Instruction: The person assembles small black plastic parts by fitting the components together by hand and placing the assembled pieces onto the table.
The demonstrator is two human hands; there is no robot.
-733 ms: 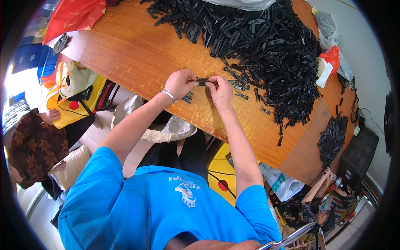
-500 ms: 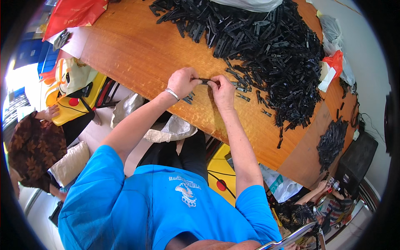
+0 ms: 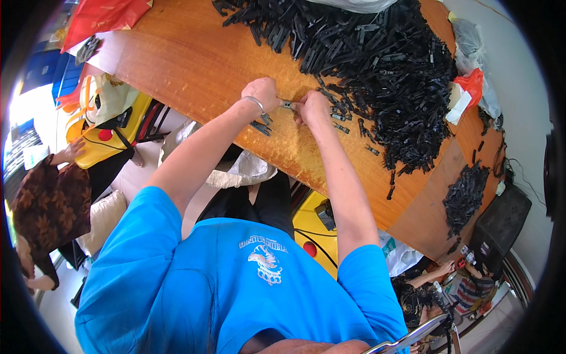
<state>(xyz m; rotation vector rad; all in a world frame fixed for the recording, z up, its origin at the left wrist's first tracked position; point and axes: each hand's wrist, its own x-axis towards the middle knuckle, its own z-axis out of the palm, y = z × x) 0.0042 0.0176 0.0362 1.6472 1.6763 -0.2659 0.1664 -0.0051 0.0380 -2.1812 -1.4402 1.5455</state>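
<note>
Above the wooden table, a small narrow black plastic piece (image 3: 287, 105) spans the gap between my two hands. My left hand (image 3: 263, 94), with a silver bracelet at the wrist, pinches its left end. At the right end, the fingers of my right hand (image 3: 313, 109) are closed on the same piece. A few similar dark pieces (image 3: 260, 127) lie on the table beside my left wrist. Several loose ones (image 3: 340, 121) lie just right of my right hand, at the edge of a big heap of black pieces (image 3: 377, 76).
The wooden table (image 3: 171, 65) curves across the view. A smaller dark heap (image 3: 466, 197) lies at the far right, near a black box (image 3: 501, 215). A whitish sack (image 3: 242, 172) hangs at the near edge. Other people sit at left and lower right.
Both hands have shifted slightly away from me, still holding the piece between them. The piece now shows a greyer, lighter face. The whole view has moved a little.
</note>
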